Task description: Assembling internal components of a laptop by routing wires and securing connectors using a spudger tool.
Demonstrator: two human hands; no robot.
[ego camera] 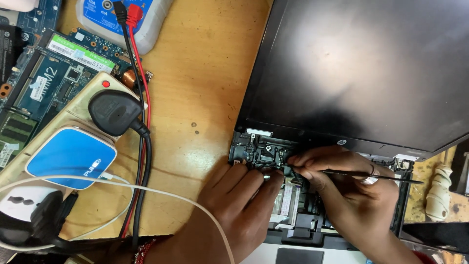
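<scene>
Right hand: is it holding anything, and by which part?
The right hand pinches a thin dark tool near its working end; the long handle sticks out past the hand. The left hand holds nothing.

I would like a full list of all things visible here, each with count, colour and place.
laptop: one, black, opened up, right half of the table
wooden table: one, tan, under everything
power strip: one, cream, left
plug: one, black, in the power strip
adapter: one, blue and white, on the power strip
circuit boards: green-blue, far left; number unclear
meter: one, white and blue, top, with red and black leads
white cable: one, across lower left
thin tool: one, dark, in the right hand
left hand: on the laptop base
right hand: pinching the thin tool
</scene>
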